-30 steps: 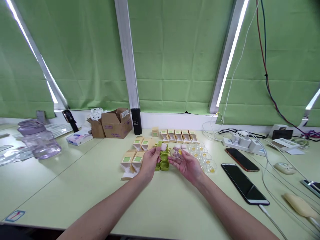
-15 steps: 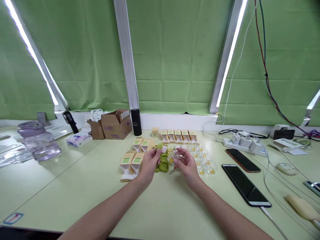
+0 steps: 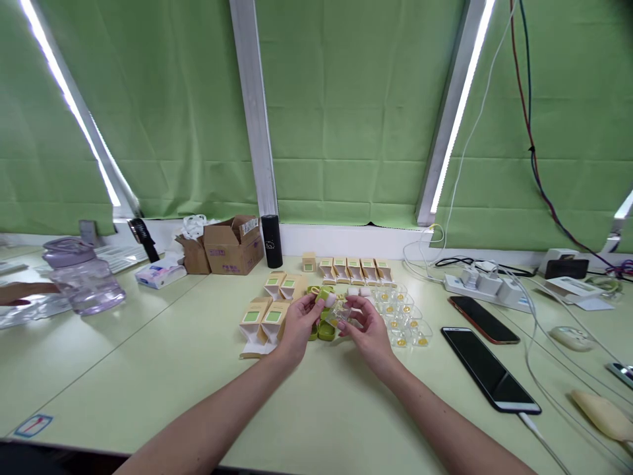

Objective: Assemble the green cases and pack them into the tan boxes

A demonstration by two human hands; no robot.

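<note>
My left hand [image 3: 299,326] pinches a small green piece with a pale pink-white block [image 3: 326,297] at its fingertips. My right hand [image 3: 368,330] is closed round a small clear plastic case [image 3: 340,311] with a yellow spot in it. The two hands nearly touch over the pale green table [image 3: 148,369]. Under them lie more green pieces [image 3: 325,330]. Just right of the hands stands a cluster of several clear cases with yellow spots [image 3: 403,316]. To the left lie open tan cartons with green labels [image 3: 262,316], and a row of several more cartons [image 3: 353,269] stands behind.
Two phones [image 3: 489,369] and a power strip [image 3: 487,287] with cables lie on the right. A black cylinder [image 3: 271,241], cardboard boxes [image 3: 232,245], a tissue pack [image 3: 159,272] and a clear purple jug [image 3: 82,277] stand at the back left. Someone else's hand [image 3: 22,293] shows at the far left edge.
My right hand has turned and drawn the clear case leftward to meet the green piece in my left hand. Another person's hand has come into view at the far left.
</note>
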